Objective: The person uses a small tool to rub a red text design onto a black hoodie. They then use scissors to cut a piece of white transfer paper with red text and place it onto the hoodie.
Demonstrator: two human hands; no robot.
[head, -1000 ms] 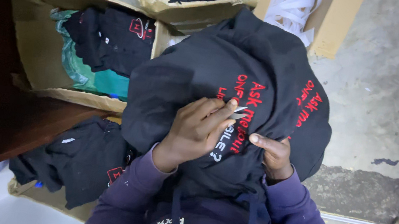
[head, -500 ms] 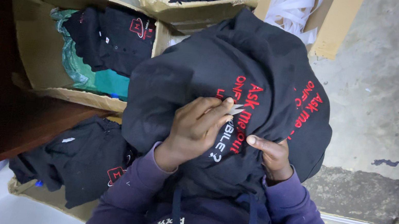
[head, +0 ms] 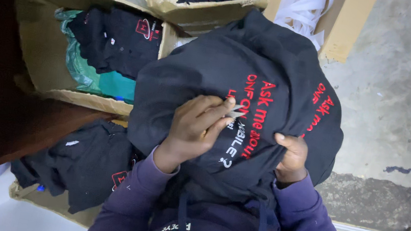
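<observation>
The left hand is pinching a small pale tool against the lettering on the black shirt draped over the lap, while the right hand, gripping the cloth, is lying just beside it.

Garment on lap, boxes left & behind

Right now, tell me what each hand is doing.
Left hand: closed, pinching a small pale tool against the black garment.
Right hand: closed, gripping a fold of the same garment.
</observation>
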